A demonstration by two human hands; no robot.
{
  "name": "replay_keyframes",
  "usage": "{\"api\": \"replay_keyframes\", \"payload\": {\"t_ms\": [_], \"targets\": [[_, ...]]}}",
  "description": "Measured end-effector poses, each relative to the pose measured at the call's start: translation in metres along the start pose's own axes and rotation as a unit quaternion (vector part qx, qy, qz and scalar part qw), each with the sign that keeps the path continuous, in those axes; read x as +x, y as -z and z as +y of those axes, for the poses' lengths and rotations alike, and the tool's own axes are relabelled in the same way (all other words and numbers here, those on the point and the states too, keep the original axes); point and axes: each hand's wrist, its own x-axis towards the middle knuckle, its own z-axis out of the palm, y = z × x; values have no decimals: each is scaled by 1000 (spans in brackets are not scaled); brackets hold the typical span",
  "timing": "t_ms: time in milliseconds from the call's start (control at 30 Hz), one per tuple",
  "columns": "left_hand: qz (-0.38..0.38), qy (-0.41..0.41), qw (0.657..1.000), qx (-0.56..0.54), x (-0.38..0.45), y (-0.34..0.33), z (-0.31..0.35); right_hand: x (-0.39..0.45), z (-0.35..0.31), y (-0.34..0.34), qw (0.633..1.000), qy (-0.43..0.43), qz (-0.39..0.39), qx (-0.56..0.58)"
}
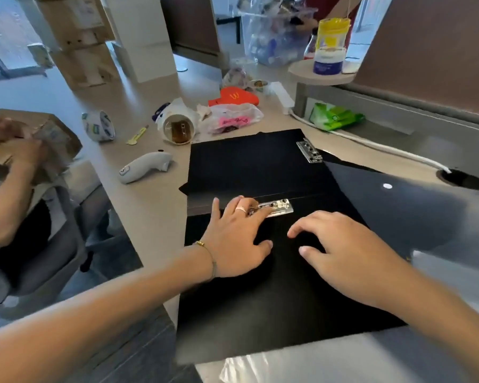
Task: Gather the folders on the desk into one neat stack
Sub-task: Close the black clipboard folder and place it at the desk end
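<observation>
Two black clip folders [249, 167] [274, 299] lie flat, overlapping, on desk [155, 205]

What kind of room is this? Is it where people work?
Probably an office. There's a long desk with black folders lying open on it, a grey office chair beside it, and cardboard boxes stacked at the back.

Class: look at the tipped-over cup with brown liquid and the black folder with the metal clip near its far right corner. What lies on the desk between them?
Nothing: in the head view, only bare desk separates the tipped cup from the folder's far edge.
</observation>
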Motion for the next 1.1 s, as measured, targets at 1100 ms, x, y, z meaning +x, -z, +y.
{"api": "replay_keyframes", "payload": {"t_ms": [1100], "targets": [[134, 113, 957, -232, -57, -6, -119, -20, -47, -93, 976, -181, 74, -95]]}}
